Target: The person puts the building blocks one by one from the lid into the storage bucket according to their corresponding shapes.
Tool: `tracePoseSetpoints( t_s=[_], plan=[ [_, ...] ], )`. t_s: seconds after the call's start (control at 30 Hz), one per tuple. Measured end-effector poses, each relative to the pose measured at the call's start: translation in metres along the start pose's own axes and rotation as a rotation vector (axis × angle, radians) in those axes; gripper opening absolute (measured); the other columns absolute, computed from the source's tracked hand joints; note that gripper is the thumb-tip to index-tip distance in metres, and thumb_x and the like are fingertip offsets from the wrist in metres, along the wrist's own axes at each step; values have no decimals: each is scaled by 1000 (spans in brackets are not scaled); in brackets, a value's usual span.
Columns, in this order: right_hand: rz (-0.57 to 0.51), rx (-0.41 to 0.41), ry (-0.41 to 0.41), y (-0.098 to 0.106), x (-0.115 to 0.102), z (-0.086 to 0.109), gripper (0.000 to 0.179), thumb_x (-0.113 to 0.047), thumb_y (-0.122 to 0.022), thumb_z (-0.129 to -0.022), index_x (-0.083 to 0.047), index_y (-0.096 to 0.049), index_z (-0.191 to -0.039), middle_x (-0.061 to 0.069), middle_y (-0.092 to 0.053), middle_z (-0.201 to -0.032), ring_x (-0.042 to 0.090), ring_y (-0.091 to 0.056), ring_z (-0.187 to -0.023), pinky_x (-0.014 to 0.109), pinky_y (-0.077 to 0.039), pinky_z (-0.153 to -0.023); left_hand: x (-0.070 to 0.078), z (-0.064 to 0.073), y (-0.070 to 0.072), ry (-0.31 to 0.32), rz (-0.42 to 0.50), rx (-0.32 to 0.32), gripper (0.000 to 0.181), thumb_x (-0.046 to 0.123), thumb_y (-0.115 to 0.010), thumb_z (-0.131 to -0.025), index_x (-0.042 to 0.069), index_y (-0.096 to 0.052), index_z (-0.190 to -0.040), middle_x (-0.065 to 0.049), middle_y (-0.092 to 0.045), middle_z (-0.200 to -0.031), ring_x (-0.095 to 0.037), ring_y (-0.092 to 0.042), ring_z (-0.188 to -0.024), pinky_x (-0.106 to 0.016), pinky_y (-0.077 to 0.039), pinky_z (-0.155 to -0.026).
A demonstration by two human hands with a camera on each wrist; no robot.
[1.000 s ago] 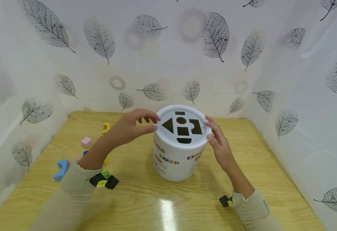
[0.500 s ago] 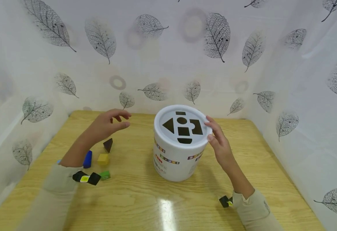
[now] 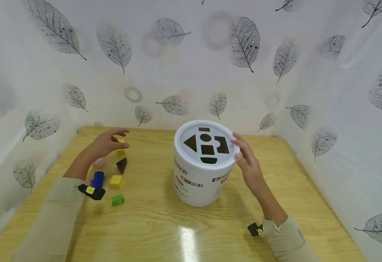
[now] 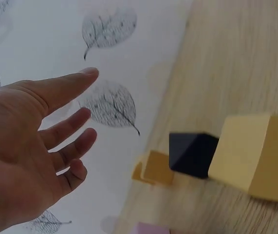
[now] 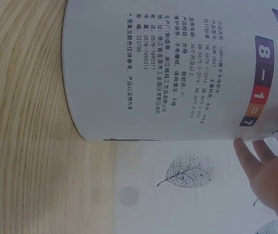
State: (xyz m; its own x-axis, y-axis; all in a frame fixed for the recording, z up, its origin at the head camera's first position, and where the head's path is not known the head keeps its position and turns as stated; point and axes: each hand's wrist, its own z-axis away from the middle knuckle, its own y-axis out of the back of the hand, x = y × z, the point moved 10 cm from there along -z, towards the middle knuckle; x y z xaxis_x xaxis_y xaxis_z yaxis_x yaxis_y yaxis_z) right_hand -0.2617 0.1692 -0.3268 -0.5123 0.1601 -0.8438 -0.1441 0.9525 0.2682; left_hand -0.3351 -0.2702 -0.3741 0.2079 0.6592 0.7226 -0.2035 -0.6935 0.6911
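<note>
My left hand point(image 3: 104, 145) hovers over the left side of the table, holding nothing, its fingers loosely bent. Near its fingertips lies a notched yellow block point(image 3: 121, 150), partly hidden by the hand. Close by are a black triangular block point(image 3: 121, 165), a yellow cube point(image 3: 116, 181) and a pink block point(image 3: 99, 162). In the left wrist view the palm point(image 4: 17, 156) is bare and the blocks lie beyond it. My right hand point(image 3: 250, 165) rests its fingertips and thumb on the right rim of a white bucket point(image 3: 197, 185), whose lid has shaped holes.
A blue cylinder point(image 3: 98, 179) lies beside my left wrist, partly covered by the wrist strap, and a green block point(image 3: 117, 199) sits nearer me. Leaf-printed curtains point(image 3: 194, 72) stand behind and at both sides of the wooden table point(image 3: 164, 233).
My left hand has moved left from the bucket's rim to above the blocks, uncovering the black block and the yellow cube. The right hand stays on the bucket, which has not moved.
</note>
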Motion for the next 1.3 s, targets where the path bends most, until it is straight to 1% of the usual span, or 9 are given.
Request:
tracePoseSetpoints(
  t_s=[0.27, 0.43, 0.57, 0.7, 0.83, 0.97, 1.07, 1.17, 1.3],
  plan=[
    [-17, 1, -3, 0, 0, 1, 41, -13, -42, -106, -4, -44, -146, -1, -28, -165, 27, -22, -154, 18, -41, -107, -33, -11, -4, 73, -2, -61, 78, 32, -67, -98, 4, -26, -158, -33, -29, -156, -56, -42, -131, -66, -40, -103],
    [-15, 6, -12, 1, 0, 1, 41, -14, -42, -106, -4, -44, -146, -1, -27, -165, 27, -21, -154, 18, -41, -107, -51, -13, -8, 108, -33, -79, 77, 28, -66, -99, 0, -25, -157, -36, -26, -156, -58, -33, -137, -71, -30, -108],
    [-19, 4, -17, 0, 0, 1, 41, -14, -42, -106, -4, -44, -146, -1, -27, -165, 27, -20, -155, 18, -40, -108, -65, -14, -9, 120, -48, -81, 79, 29, -68, -98, -2, -25, -156, -36, -24, -156, -58, -29, -139, -71, -27, -109],
    [-10, 7, -17, 0, -1, 1, 41, -15, -42, -106, -4, -44, -146, -2, -27, -165, 26, -20, -155, 18, -40, -108, -76, -15, -10, 136, -45, -90, 82, 32, -69, -96, -2, -24, -156, -35, -23, -157, -58, -26, -140, -71, -26, -110],
    [-7, 12, -19, 1, -1, 1, 40, -15, -42, -106, -5, -45, -146, -2, -28, -165, 25, -19, -155, 17, -38, -109, -80, -16, -11, 145, -28, -108, 82, 28, -69, -96, -2, -22, -157, -33, -21, -159, -57, -23, -142, -71, -24, -111],
    [-11, 9, -15, 0, 0, 1, 40, -14, -42, -106, -5, -45, -145, -2, -27, -165, 25, -19, -155, 17, -37, -110, -83, -17, -15, 172, 1, -132, 82, 27, -69, -97, -1, -21, -158, -32, -20, -160, -56, -27, -141, -67, -36, -106],
    [-16, 4, -11, 0, 0, 1, 40, -14, -42, -107, -5, -45, -145, -1, -27, -165, 25, -19, -155, 18, -37, -110, -86, -17, -18, 192, 22, -148, 83, 27, -69, -97, -1, -20, -158, -34, -21, -159, -54, -34, -136, -58, -48, -94],
    [-17, -1, -12, 0, 0, 2, 40, -14, -42, -107, -4, -44, -145, 0, -26, -166, 26, -19, -155, 18, -36, -111, -88, -19, -20, 204, 36, -149, 83, 26, -69, -97, -1, -19, -158, -34, -21, -158, -52, -37, -134, -51, -51, -87],
    [-8, -13, -21, 1, 1, 2, 41, -17, -42, -107, -5, -43, -146, 0, -25, -166, 26, -19, -155, 18, -35, -112, -89, -21, -20, 197, 28, -137, 85, 28, -70, -96, -1, -20, -158, -34, -25, -156, -52, -39, -133, -50, -51, -87]
  ],
)
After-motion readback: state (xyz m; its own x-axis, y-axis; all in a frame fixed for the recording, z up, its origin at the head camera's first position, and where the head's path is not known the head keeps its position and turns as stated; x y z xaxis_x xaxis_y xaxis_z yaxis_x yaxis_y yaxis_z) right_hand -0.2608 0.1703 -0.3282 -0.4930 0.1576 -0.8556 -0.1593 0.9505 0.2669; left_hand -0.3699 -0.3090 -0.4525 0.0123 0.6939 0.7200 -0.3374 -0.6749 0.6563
